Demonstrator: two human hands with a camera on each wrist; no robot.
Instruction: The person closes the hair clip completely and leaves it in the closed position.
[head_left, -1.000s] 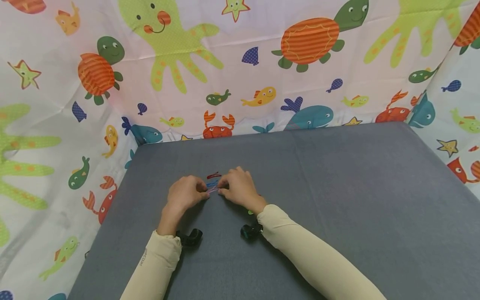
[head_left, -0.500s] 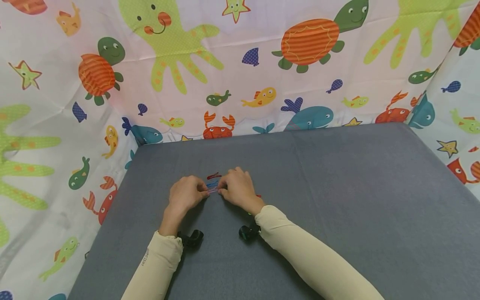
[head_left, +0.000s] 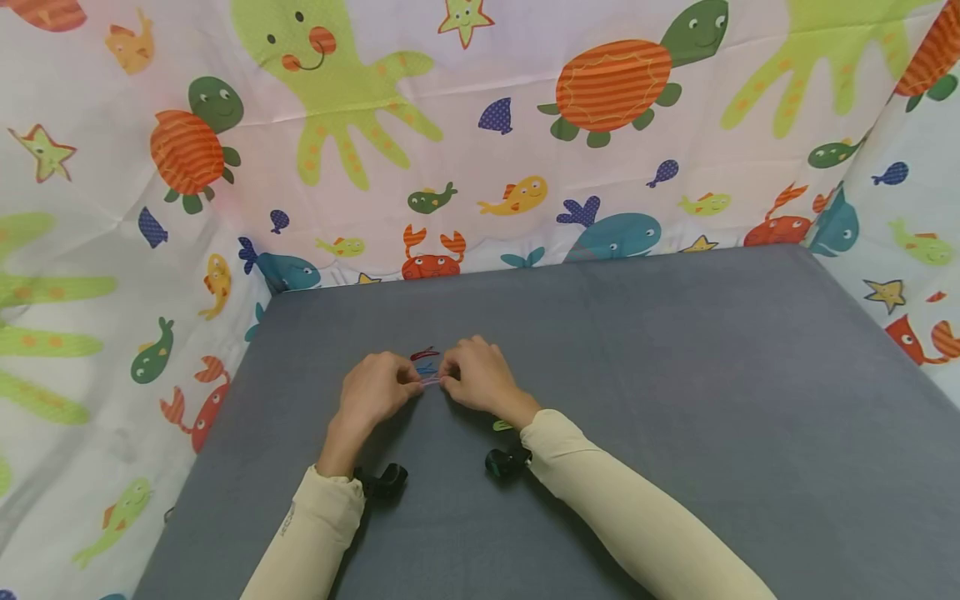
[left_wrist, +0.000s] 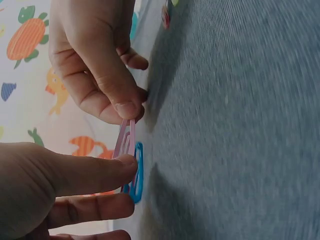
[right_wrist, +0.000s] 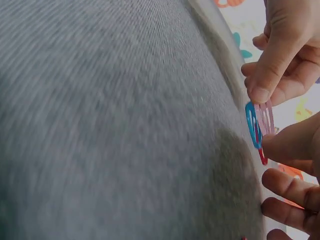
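Sea-creature print sheets (head_left: 480, 150) wall in a flat grey fabric surface (head_left: 675, 400) with a fine woven texture. Left to right: left hand (head_left: 372, 390), grip closed, thumb and fingers pinching one end of a pink paperclip (left_wrist: 124, 139); right hand (head_left: 477, 379), grip also pinching the same clip from the other end. Both hands sit left of centre, just above the surface. Bent-wire paperclips counted: one pink, held between the hands; one blue (right_wrist: 251, 124) right beside it, can't tell which hand holds it; one red (head_left: 424, 354) just beyond the fingers; a green bit (head_left: 502, 426) by the right wrist. Two black wrist cameras, one per cream sleeve.
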